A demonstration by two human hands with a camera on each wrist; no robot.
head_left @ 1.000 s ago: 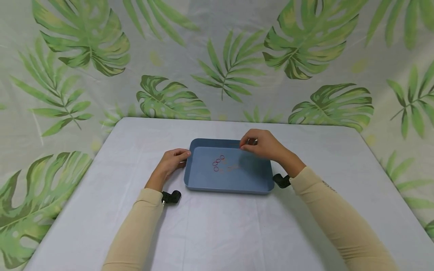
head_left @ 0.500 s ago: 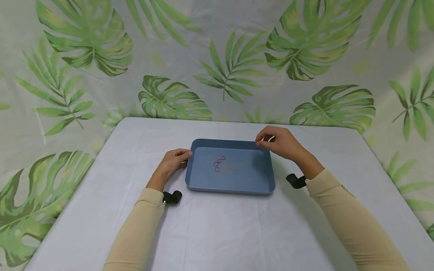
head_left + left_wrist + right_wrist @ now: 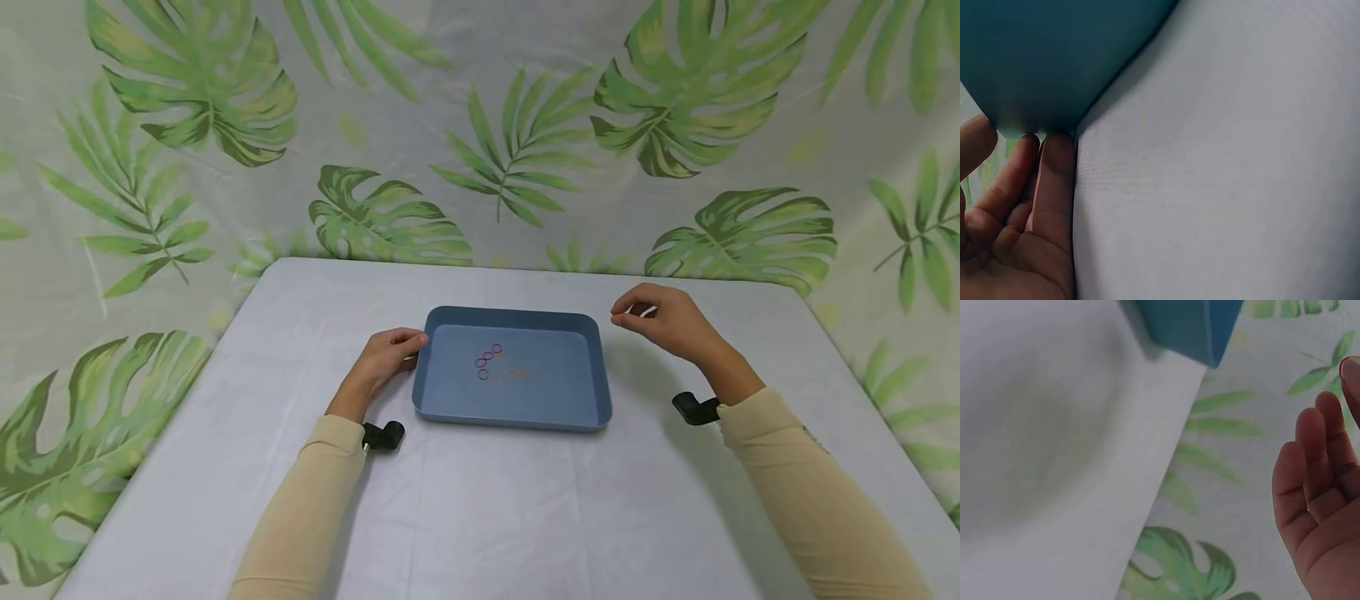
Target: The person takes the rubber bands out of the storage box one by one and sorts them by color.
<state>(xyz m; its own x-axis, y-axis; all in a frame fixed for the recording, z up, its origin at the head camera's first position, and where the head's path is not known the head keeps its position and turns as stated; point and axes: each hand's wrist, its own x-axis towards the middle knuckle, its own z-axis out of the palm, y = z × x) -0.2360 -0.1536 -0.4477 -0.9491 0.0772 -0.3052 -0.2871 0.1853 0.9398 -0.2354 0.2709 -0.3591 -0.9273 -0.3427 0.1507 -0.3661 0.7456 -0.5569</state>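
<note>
A blue-grey rectangular tray [image 3: 525, 419] lies on the white-covered table. On its floor, left of the middle, are several small red rubber bands [image 3: 481, 363] and several paler, orange-looking ones [image 3: 520, 372]. My left hand [image 3: 381, 360] holds the tray's left side, its thumb at the rim and its fingertips against the outer wall, as the left wrist view shows. Beyond the tray's right end, my right hand [image 3: 663, 321] is raised above the table. Its thumb and forefinger pinch a small red rubber band [image 3: 1342, 367], seen as a thin loop at the right wrist view's edge.
The white tablecloth [image 3: 487, 517] extends around the tray on all sides. A leaf-patterned cloth [image 3: 510, 133] hangs behind the table's far edge. Black wrist cameras [image 3: 385, 436] are strapped near both sleeve cuffs.
My right hand has moved right from over the tray's far rim to beyond its right end, still pinching the red band. The left hand stays at the tray's left side.
</note>
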